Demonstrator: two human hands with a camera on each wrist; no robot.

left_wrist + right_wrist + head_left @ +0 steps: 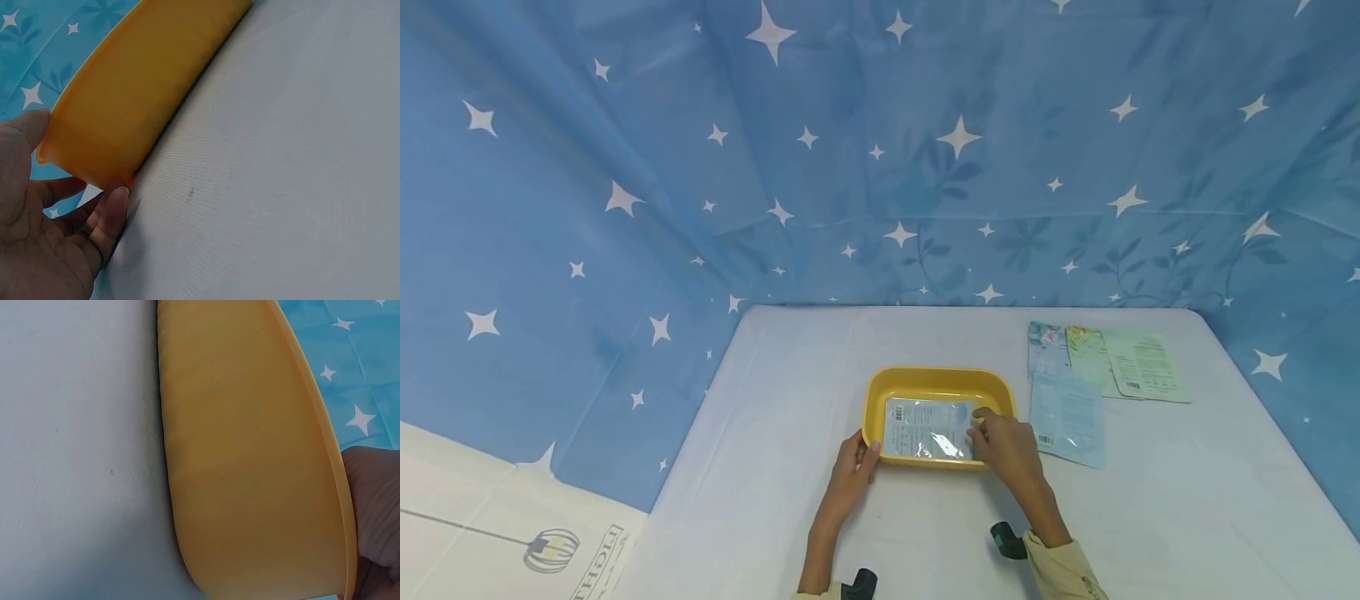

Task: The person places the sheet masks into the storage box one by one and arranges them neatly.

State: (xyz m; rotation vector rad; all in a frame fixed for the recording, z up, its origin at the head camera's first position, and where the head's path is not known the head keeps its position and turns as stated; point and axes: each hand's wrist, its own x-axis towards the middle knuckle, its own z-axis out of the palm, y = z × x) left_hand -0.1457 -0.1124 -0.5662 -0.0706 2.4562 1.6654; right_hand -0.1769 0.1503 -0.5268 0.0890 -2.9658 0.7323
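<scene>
A yellow plastic tray stands on the white-covered table, with a silvery-blue sheet mask packet lying flat inside, printed side up. My left hand grips the tray's front left corner. In the left wrist view its thumb is on the rim and the fingers curl against the tray wall lower down. Reaching over the front right rim, my right hand pinches the packet's right end with bent fingers. The tray's outer wall hides those fingertips in the right wrist view.
Right of the tray lies a pale blue packet. Behind it are a floral blue packet, a yellow-green one and a pale green one, partly overlapping. A blue star-patterned curtain hangs along the table's back edge.
</scene>
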